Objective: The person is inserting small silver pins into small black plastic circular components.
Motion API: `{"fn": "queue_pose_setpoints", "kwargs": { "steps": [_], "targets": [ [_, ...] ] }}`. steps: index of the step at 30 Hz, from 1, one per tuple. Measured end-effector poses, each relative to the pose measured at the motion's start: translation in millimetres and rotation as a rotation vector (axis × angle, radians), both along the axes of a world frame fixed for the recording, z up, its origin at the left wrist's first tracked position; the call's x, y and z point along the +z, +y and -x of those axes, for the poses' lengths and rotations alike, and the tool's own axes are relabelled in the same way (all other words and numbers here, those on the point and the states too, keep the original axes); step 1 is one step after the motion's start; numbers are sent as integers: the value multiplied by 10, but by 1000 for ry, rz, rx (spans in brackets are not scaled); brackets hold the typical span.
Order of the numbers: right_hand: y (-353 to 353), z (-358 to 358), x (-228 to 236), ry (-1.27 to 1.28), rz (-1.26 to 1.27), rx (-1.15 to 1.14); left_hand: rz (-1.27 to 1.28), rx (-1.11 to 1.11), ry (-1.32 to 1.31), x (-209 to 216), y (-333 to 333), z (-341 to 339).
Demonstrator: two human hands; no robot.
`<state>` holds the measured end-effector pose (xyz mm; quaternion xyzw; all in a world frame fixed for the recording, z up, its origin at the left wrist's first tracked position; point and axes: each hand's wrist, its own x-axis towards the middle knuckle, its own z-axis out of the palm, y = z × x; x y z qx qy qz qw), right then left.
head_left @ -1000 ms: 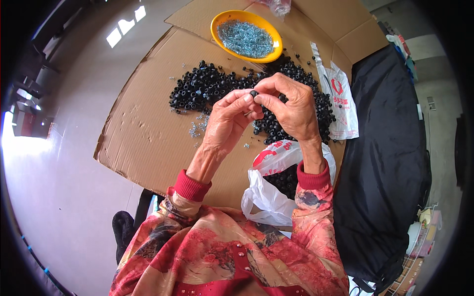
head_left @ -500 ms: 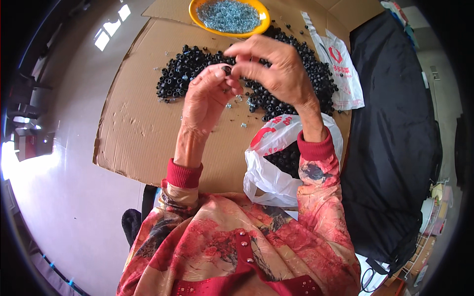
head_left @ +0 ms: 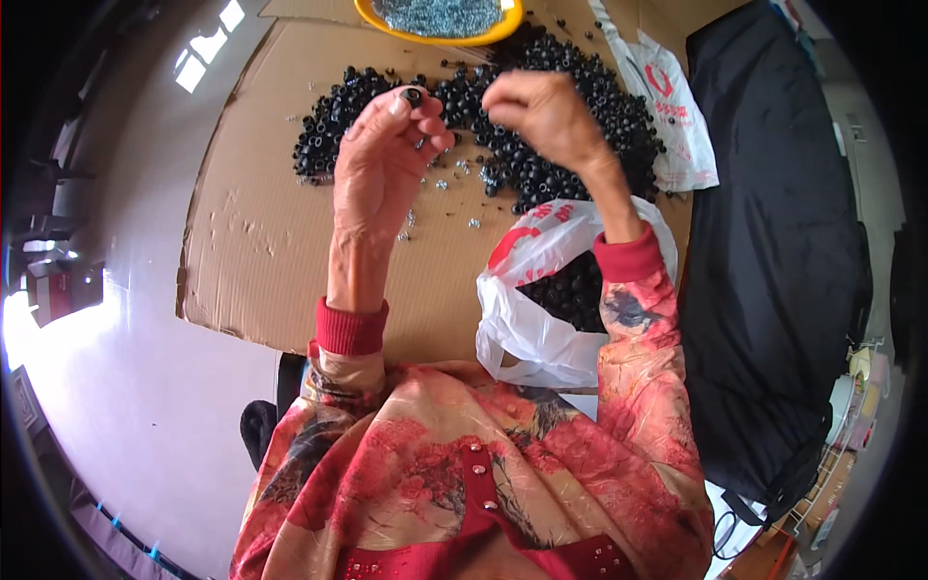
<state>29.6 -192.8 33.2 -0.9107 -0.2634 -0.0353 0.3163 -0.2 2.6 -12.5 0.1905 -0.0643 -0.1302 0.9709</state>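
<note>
My left hand (head_left: 387, 159) pinches a small round black cap (head_left: 413, 97), its hollow side showing, between thumb and fingertips. To its right, my right hand (head_left: 549, 118) is raised over the heap with fingers curled together and slightly smeared by motion. Whatever its fingertips hold, if anything, is hidden. Beneath and beyond both hands lies a spread heap of loose black caps (head_left: 619, 126) on the cardboard (head_left: 261, 242). A few small clear pieces (head_left: 474, 223) are scattered on the cardboard near my left hand.
At the far edge stands a yellow bowl (head_left: 440, 37) of small clear pieces. An open white plastic bag (head_left: 503, 324) with black caps inside sits close to me, below my right forearm. Another white bag (head_left: 688, 150) lies flat at right, beside a long black cloth-like cover (head_left: 773, 251).
My hands have drawn apart; before, they met at the cap. The left hand has moved up and left with it, and the right hand's fingers have curled in.
</note>
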Motion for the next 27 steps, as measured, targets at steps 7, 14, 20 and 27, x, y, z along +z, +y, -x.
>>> {"fn": "queue_pose_setpoints", "kwargs": {
  "steps": [7,14,20,27],
  "targets": [
    [46,51,-726,-105,363,36,40,-23,-2,58,19,27],
    [94,265,-719,-107,503,61,226,-116,75,114,-46,126],
    [5,190,-681,-138,332,14,249,-166,148,187,-86,183],
    [146,286,328,91,-466,-123,211,-144,115,249,-151,201]
  ]
}}
